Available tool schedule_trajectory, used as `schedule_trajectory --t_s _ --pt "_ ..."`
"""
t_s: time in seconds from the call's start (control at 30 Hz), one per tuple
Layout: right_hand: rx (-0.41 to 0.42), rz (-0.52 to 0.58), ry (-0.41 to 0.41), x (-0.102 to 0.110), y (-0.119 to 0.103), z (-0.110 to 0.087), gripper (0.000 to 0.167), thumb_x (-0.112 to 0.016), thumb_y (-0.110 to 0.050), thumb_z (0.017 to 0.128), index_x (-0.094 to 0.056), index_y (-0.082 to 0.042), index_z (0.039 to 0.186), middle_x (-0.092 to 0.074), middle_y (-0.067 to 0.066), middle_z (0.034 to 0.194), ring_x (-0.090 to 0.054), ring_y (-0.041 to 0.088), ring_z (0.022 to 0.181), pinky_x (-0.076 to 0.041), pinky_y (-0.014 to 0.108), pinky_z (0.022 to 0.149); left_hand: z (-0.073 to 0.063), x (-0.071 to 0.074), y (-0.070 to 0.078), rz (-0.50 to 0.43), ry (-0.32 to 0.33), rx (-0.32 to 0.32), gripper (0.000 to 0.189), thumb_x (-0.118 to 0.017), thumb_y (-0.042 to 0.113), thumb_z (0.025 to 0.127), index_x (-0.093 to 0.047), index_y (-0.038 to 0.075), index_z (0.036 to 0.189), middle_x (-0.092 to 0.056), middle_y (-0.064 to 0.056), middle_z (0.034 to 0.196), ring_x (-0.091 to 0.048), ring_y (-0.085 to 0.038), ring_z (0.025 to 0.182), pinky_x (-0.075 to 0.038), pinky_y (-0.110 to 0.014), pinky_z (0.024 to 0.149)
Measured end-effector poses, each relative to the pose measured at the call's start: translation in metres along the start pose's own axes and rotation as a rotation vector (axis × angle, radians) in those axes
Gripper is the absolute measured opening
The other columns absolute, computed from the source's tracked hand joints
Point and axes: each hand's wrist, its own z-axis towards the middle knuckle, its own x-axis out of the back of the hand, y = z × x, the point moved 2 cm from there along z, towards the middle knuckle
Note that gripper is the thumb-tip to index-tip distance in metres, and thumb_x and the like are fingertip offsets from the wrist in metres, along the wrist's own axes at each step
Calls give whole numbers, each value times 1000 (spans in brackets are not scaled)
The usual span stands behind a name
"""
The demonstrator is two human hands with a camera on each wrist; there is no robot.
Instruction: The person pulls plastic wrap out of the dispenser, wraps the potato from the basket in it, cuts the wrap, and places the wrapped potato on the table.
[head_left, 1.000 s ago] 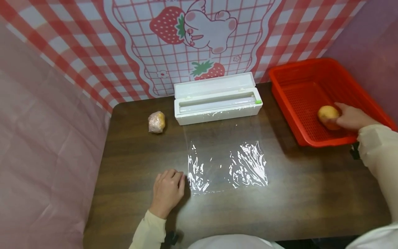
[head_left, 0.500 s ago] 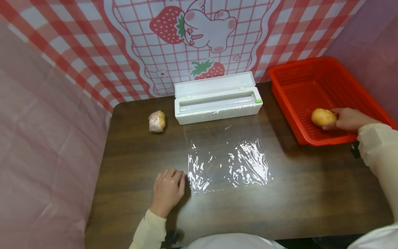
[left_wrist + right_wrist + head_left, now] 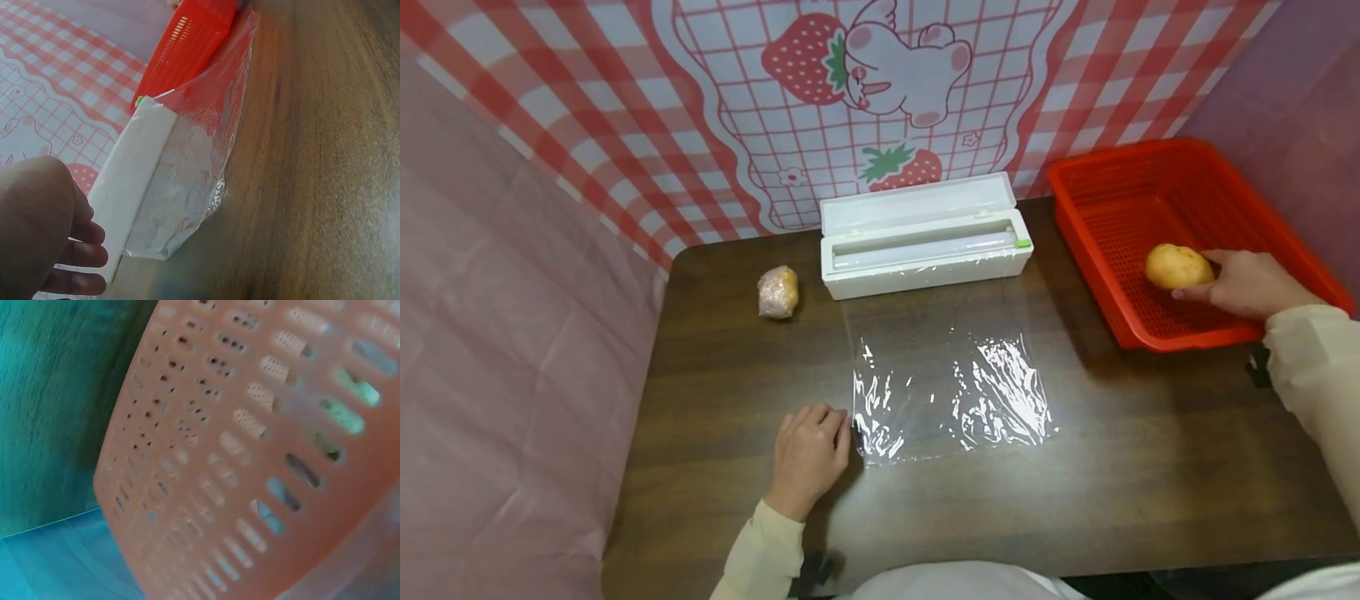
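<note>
Over the red basket (image 3: 1138,321), my right hand (image 3: 1251,283) pinches a yellow potato (image 3: 1177,267) between thumb and fingers. That hand is hidden in the right wrist view, where the basket's slotted wall (image 3: 206,444) fills most of the picture. My left hand (image 3: 811,450) rests on the table with loosely curled fingers, holding nothing. Just right of it, a sheet of clear cling film (image 3: 925,400) lies flat, drawn from a white dispenser box (image 3: 932,279) with its lid up. In the left wrist view the left hand's fingers (image 3: 84,255) are beside the film (image 3: 187,181).
A potato wrapped in film (image 3: 778,292) sits at the table's back left. Behind the box hangs a red-checked cloth (image 3: 625,125) with strawberries. Pink cloth (image 3: 512,358) hangs along the left side. The wooden table (image 3: 1112,475) runs to the person's body at the front.
My right hand has turned the potato in the basket and moved it slightly left and up. The left hand has barely shifted.
</note>
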Motion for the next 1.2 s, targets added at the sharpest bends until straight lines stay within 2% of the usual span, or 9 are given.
schedule_trajectory --t_s 0.23,0.37,0.53,0.73,1.2 --pt "24 41 69 0 -18 -9 96 -64 -59 92 -36 16 146 -55 45 116 -55 51 96 -40 69 85 5 0 4 -22 -28 -8 8 -72 14 88 -78 8 87 -69 -4 81 -63 -22 71 -46 -35 61" --pt "36 59 114 1 -25 -14 94 -64 -58 93 -37 15 146 -55 44 118 -55 48 93 -41 68 84 6 -1 4 -27 -28 -10 8 -72 14 87 -78 8 85 -68 -4 80 -62 -22 70 -45 -34 60" --pt "45 89 144 3 -29 -16 92 -63 -58 94 -35 11 149 -49 45 128 -52 52 102 -38 71 88 6 -1 5 -27 -20 -15 7 -73 14 87 -77 8 84 -68 -4 80 -62 -22 72 -44 -34 60" --pt "58 105 165 6 -36 -23 90 -65 -53 94 -35 11 149 -47 44 133 -48 55 110 -36 71 91 8 -2 6 -31 -15 -28 7 -73 14 87 -77 8 85 -68 -4 81 -62 -22 72 -44 -34 60" --pt "117 103 207 9 -67 -31 88 -70 -46 92 -34 9 151 -48 41 135 -48 54 112 -37 71 91 9 -4 7 -29 -10 -56 9 -72 15 88 -77 8 85 -67 -4 80 -61 -22 69 -42 -34 58"
